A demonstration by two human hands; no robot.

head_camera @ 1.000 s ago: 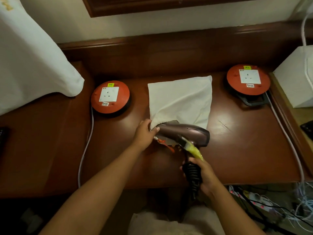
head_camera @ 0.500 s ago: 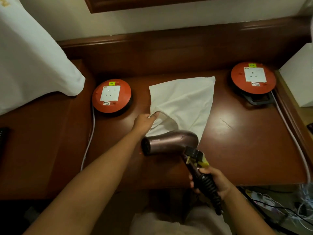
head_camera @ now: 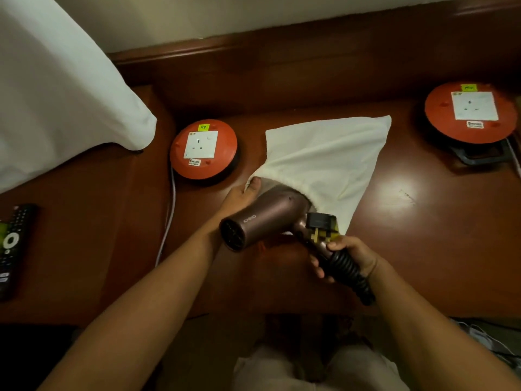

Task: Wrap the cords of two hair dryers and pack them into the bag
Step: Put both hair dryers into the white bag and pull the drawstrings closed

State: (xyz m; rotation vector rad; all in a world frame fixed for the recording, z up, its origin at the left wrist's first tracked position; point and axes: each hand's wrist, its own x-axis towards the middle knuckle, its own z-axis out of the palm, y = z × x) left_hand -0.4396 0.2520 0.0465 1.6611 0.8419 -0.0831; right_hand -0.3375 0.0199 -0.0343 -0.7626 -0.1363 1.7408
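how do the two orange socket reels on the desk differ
The left reel sits near the white bag and the left hand; the right reel sits farther back by the desk's right edge. A black stand shows under the right reel only. A pale cord trails forward from the left reel; the right reel's cord is barely visible. Both are round and orange, with a white socket plate and a yellow tag.

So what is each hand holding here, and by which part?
The right hand grips the hair dryer by its handle, over the wrapped cord. The left hand holds the white bag by the edge of its opening.
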